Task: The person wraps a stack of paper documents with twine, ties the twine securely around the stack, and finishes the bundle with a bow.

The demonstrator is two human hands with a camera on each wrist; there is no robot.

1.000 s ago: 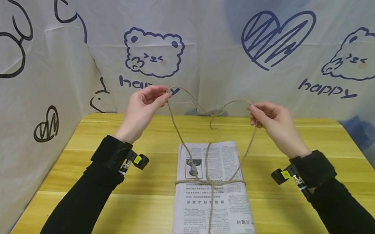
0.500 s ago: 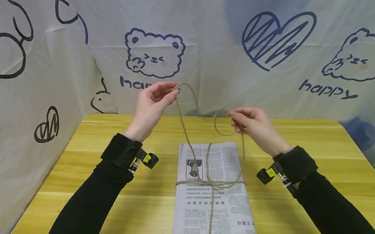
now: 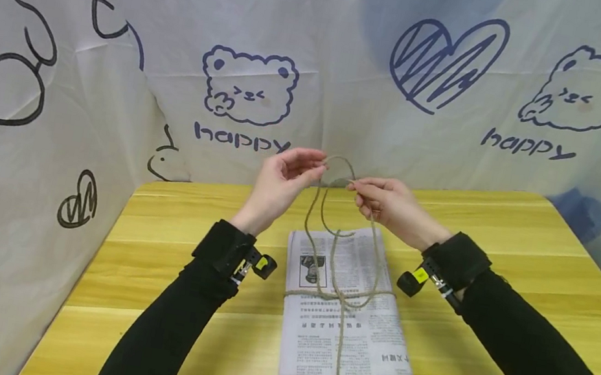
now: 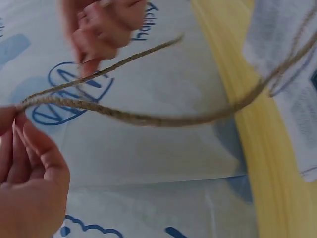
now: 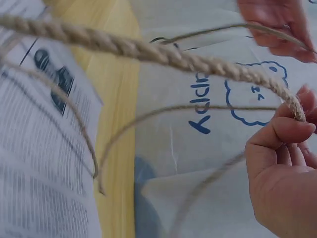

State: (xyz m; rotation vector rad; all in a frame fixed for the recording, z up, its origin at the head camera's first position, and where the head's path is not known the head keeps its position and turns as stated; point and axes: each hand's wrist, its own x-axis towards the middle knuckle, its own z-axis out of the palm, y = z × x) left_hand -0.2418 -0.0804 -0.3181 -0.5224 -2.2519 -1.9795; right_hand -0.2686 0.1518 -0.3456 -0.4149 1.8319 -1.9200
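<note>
Twine (image 3: 341, 338) lies across the newspapers (image 3: 306, 352) on the table (image 3: 239, 348).

Tan twine (image 4: 148, 120), black-on-grey printed newspaper (image 3: 370, 346), yellow wood-grained table (image 3: 239, 348).

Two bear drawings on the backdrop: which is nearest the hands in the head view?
The level bear, up and left of the left hand. The other bear is tilted and far to the right, beyond the heart drawing.
</note>
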